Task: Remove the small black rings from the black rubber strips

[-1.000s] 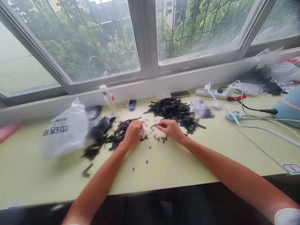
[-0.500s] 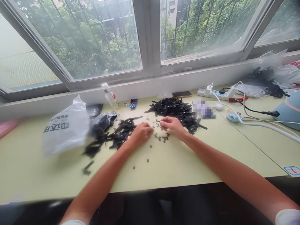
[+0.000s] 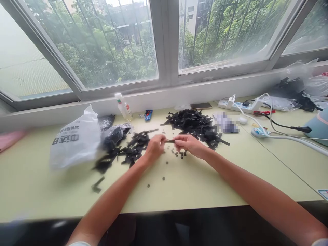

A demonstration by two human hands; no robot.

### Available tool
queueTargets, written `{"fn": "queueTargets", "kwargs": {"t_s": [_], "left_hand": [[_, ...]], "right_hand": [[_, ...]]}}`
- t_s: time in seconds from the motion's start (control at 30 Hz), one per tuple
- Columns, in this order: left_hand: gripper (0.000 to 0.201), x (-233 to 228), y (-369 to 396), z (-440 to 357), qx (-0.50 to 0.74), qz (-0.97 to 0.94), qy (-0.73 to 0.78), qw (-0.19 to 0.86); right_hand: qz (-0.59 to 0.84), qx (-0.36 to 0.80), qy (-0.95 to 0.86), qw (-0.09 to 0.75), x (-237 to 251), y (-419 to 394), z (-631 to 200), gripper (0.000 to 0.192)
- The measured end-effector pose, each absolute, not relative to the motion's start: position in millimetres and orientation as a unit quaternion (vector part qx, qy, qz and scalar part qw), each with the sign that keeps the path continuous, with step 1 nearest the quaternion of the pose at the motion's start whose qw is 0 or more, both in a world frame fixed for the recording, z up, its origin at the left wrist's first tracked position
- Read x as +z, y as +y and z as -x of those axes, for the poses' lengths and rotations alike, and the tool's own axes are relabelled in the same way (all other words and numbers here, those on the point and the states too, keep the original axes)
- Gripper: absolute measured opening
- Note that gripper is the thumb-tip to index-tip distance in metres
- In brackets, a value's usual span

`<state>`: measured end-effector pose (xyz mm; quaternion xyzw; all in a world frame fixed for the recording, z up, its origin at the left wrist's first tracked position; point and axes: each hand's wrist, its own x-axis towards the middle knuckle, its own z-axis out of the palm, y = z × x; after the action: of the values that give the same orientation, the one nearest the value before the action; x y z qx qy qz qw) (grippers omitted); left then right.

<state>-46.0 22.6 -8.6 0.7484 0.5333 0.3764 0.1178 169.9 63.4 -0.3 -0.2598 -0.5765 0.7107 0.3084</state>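
Pinching one black strip between left hand and right hand, small round studs just below, ready for fitting.

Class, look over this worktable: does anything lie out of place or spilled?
Yes. Small dark round pieces lie scattered on the pale green table, away from the hands, and one black strip lies apart from its pile.

The pale green surface carries black strips, small buttons, a white bag, a bottle and a power strip.
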Motion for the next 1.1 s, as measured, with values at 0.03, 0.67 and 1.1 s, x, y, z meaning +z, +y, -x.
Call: {"fn": "queueTargets", "kwargs": {"t_s": [0.03, 0.67, 1.1], "left_hand": [[0.015, -8, 22, 44, 0.408, -0.727, 0.530, 0.156], [0.017, -20, 27, 45, 0.339, -0.759, 0.551, 0.072], [0.017, -20, 34, 43, 0.325, -0.775, 0.538, 0.070]], "right_hand": [[0.256, 0.706, -0.586, 0.305, 2, 61, -169, 0.033], [0.376, 0.592, -0.553, 0.450, -2, 65, -166, 0.037], [0.354, 0.615, -0.556, 0.432, -1, 63, -164, 0.034]]}}
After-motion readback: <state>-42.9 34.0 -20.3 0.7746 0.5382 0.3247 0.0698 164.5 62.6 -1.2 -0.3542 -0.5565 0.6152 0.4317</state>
